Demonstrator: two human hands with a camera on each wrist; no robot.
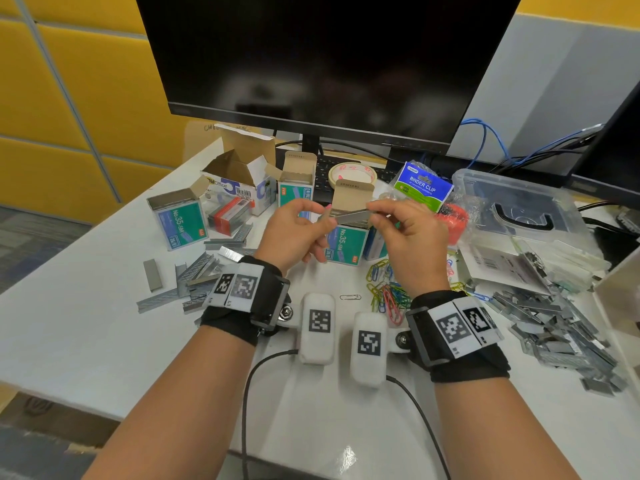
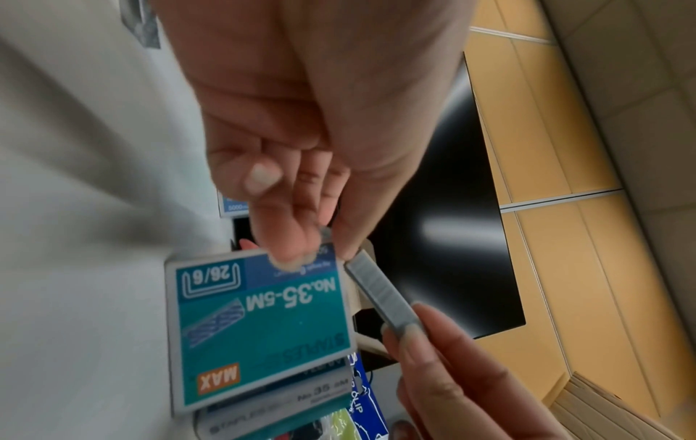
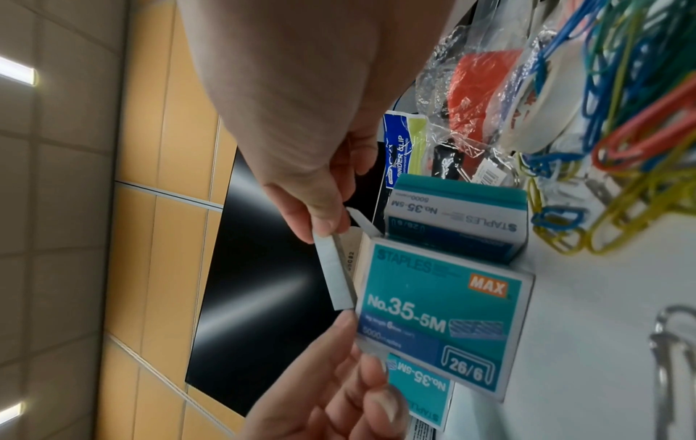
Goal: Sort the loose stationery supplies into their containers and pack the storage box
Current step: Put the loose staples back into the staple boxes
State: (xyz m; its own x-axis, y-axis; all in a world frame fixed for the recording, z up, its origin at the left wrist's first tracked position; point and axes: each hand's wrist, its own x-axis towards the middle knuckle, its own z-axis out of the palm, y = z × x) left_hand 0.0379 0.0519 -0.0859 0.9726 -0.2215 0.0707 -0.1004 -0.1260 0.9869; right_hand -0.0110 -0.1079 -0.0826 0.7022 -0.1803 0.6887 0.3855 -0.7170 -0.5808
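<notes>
Head view shows both hands raised above the table (image 1: 86, 327), sharing one strip of staples (image 1: 351, 216) between them. The left hand (image 1: 294, 233) pinches the strip's left end between thumb and fingertips; the right hand (image 1: 408, 237) pinches its right end the same way. The strip's long axis runs left to right, nearly level, with the right end tilted slightly higher.

Directly below and just beyond the strip stands the open staple box (image 1: 346, 242), teal-labelled "No.35-5M", its cardboard flap (image 1: 353, 194) turned up on the far side. The right wrist view puts the strip close beside the box's open mouth, roughly parallel to its top edge, so strip and opening look about aligned along their length. Both hands are about equally near the box, one at each side of it.

Judging from this, the coming move is a short lowering of the strip into the opening, and it depends on keeping that long axis parallel to the box's long side.

Both forearms reach forward from the near edge, palms turned inward toward each other, spare fingers loosely curled.

More loose staple strips (image 1: 194, 278) lie on the table to the left, and a larger heap (image 1: 554, 323) to the right.
</notes>
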